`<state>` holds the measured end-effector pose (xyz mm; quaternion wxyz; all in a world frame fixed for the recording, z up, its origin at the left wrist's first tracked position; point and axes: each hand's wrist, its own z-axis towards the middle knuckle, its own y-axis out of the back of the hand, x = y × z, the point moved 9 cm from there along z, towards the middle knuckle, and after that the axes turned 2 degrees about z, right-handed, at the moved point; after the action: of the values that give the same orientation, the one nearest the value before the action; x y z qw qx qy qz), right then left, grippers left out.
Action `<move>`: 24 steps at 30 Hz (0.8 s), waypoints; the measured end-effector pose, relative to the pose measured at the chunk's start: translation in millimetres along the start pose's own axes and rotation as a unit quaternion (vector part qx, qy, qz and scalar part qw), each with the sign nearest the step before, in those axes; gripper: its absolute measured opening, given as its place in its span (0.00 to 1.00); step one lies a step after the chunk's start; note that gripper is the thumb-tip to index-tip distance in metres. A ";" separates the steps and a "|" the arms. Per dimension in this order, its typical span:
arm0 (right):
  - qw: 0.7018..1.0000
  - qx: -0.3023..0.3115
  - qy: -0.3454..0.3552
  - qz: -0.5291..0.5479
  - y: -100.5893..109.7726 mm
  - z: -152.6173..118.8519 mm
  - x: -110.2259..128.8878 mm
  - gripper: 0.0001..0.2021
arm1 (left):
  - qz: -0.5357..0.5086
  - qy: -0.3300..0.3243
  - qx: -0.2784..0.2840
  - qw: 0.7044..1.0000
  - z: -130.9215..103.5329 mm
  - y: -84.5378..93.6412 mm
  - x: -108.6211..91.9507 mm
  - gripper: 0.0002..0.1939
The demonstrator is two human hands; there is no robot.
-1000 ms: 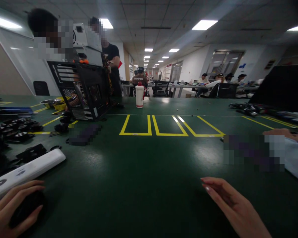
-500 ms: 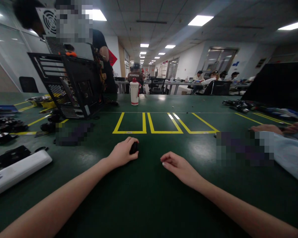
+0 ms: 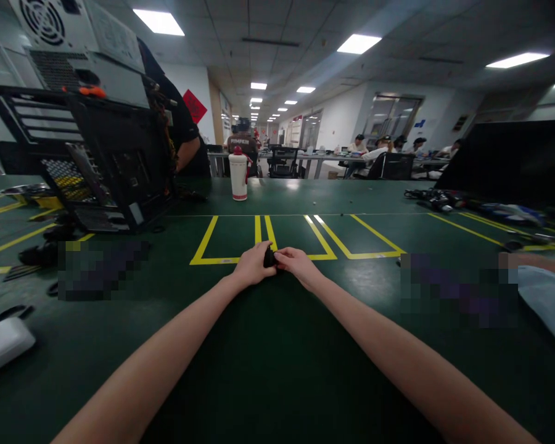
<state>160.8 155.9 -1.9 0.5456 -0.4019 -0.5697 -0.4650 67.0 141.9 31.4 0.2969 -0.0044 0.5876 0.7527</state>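
Observation:
A small black object (image 3: 269, 256), its kind too small to make out, is gripped in my left hand (image 3: 250, 265), with fingers curled round its far side and the thumb near. From the other side my right hand (image 3: 298, 265) meets it, thumb and fingertips pinched together at its right edge. Whatever lies between those right fingertips is hidden. Both hands are just above the green table (image 3: 240, 364), by the near ends of the yellow tape outlines (image 3: 330, 254).
An open computer case (image 3: 115, 160) stands at the left, a white bottle with a red lid (image 3: 239, 177) at the back. A white bar-shaped thing (image 3: 4, 345) lies near left. Cables (image 3: 437, 200) and another person's sleeve (image 3: 543, 296) are at the right.
My right hand has moved left and forward to the black object and closed its fingertips there. My left hand has carried it forward and right. The view has swung slightly right.

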 end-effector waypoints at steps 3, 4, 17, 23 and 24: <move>1.000 -0.001 0.021 -0.010 1.3 -2.5 5.4 0.07 | 0.000 -0.006 -0.008 1.000 -0.1 1.0 -2.0 0.29; 0.999 -0.001 0.031 -0.015 1.0 -7.3 8.4 0.07 | 0.000 -0.010 -0.011 1.000 -4.1 2.3 -4.8 0.29; 0.991 0.014 0.134 -0.010 -17.1 -95.1 34.6 0.10 | 0.018 -0.114 -0.041 0.992 -83.9 23.4 -56.0 0.30; 0.993 0.009 0.121 0.007 -16.6 -88.4 28.8 0.09 | 0.013 -0.134 -0.055 0.989 -81.2 22.4 -54.6 0.32; 0.993 0.005 0.121 0.007 -16.3 -87.3 28.0 0.09 | 0.013 -0.135 -0.056 0.989 -81.3 23.0 -54.9 0.32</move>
<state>164.5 66.0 22.1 0.6158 -0.3440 -0.4988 -0.5036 74.0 42.4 46.1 0.3632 0.0881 0.4989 0.7819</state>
